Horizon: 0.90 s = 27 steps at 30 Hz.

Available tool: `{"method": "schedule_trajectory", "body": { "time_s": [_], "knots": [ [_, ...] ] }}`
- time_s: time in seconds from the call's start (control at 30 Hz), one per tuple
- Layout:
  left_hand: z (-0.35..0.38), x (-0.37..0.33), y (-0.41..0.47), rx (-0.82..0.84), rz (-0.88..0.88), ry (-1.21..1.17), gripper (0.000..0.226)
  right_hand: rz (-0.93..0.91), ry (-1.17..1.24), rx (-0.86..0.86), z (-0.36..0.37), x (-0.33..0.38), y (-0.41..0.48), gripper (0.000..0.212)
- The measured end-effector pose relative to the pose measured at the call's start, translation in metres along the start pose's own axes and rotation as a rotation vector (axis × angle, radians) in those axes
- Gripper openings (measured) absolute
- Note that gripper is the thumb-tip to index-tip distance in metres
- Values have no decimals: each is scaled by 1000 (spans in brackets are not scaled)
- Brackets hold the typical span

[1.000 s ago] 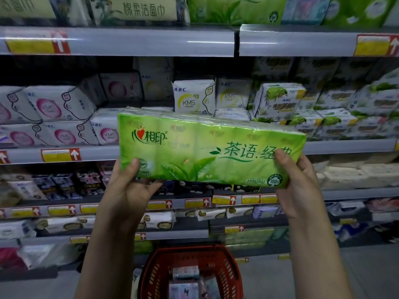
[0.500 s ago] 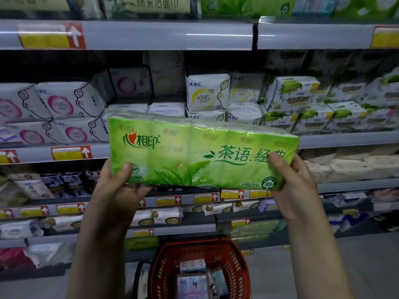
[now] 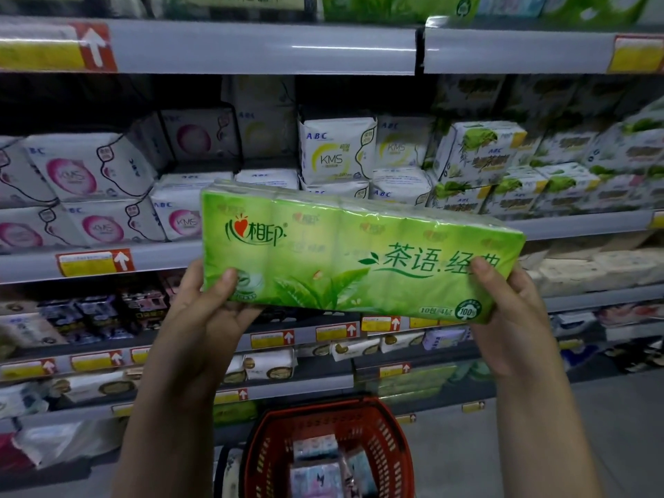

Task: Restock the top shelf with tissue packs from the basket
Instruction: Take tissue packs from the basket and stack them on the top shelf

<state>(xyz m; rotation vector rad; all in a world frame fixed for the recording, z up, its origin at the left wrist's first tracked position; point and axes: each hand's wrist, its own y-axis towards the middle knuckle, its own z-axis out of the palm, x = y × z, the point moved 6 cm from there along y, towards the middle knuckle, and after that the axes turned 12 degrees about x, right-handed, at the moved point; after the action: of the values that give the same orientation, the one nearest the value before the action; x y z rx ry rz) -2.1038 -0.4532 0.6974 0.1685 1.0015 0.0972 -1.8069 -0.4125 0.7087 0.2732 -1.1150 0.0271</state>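
A long green tissue pack (image 3: 345,253) with tea-leaf print is held flat-on in front of the shelves, slightly tilted down to the right. My left hand (image 3: 212,314) grips its lower left corner, thumb on the front. My right hand (image 3: 510,314) grips its lower right end, thumb on the lettering. Far above runs the top shelf's grey edge (image 3: 251,44), with green packs (image 3: 395,5) standing on it at the upper right. Down on the floor sits the red basket (image 3: 323,418) holding several small tissue packs (image 3: 316,465).
Middle shelves carry white pad packets (image 3: 334,152) and green-and-white ones (image 3: 478,152). Lower shelves hold small packets and price tags (image 3: 93,262). Grey floor (image 3: 611,443) lies to the right of the basket.
The green pack has sunk lower in view and drifted right while both hands keep their grip; the view has shifted so the shelves and basket appear further right.
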Motion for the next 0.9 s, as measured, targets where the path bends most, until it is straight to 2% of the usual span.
{"method": "schedule_trajectory", "body": {
  "time_s": [0.23, 0.33, 0.4, 0.47, 0.5, 0.6, 0.63, 0.7, 0.73, 0.8, 0.87, 0.9],
  "knots": [
    [37, 13, 30, 44, 6, -30, 70, -47, 8, -15, -32, 25, 18, 60],
    [52, 25, 44, -6, 1, -77, 85, -39, -38, -41, -54, 36, 32, 63],
    [65, 33, 55, -16, 27, -105, 84, -13, -75, -59, -70, 44, 43, 76],
    [80, 42, 65, -3, 45, -118, 74, 8, -96, -93, -87, 53, 53, 102],
    [88, 46, 70, 2, 51, -122, 70, 1, -99, -100, -96, 59, 58, 109],
    [109, 59, 84, 1, 77, -127, 70, -39, -109, -49, -118, 76, 72, 94],
    [116, 63, 88, -7, 84, -132, 71, -34, -106, -41, -126, 80, 77, 95],
    [129, 72, 95, -24, 93, -141, 81, -4, -100, -42, -142, 85, 85, 116],
    [135, 77, 98, -41, 98, -147, 94, -3, -99, -42, -149, 88, 89, 121],
    [147, 84, 100, -74, 114, -156, 117, -31, -82, -2, -160, 97, 95, 112],
    [159, 89, 103, -79, 143, -152, 112, -46, -67, 49, -167, 106, 99, 93],
    [165, 91, 104, -73, 152, -144, 100, -42, -67, 62, -172, 109, 101, 96]
  ]
}}
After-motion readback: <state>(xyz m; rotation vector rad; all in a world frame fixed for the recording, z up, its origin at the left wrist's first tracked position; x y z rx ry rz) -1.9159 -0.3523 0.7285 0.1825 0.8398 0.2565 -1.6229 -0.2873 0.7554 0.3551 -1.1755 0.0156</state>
